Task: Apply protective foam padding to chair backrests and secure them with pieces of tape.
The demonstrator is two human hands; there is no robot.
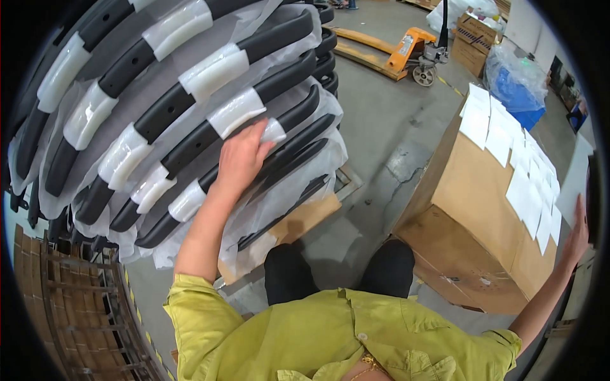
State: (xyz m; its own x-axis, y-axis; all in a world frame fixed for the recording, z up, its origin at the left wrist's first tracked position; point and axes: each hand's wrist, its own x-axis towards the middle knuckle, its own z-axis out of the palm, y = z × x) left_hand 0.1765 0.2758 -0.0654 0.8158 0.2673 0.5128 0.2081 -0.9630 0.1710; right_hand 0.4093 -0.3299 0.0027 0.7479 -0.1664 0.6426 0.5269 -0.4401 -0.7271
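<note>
A tall stack of black curved bars [283,32] fills the left side, with white foam wraps [214,73] around many of them and thin translucent sheeting between the layers. My left hand [238,157] reaches into the lower rows, its fingers and thumb closed on a small white foam wrap [274,131] on one bar. At the far right edge, my right hand [577,236] is raised with its fingers stretched out, beside a pale sheet or panel [574,174]. The picture's dark rim partly hides what it touches.
A big brown carton [470,209] stands to my right, with overlapping white sheets [532,184] on top. An orange pallet jack [406,54] is beyond. Farther right are cartons [473,41] and a blue bin [518,92] with clear plastic. Slatted brown stacks [76,305] stand lower left.
</note>
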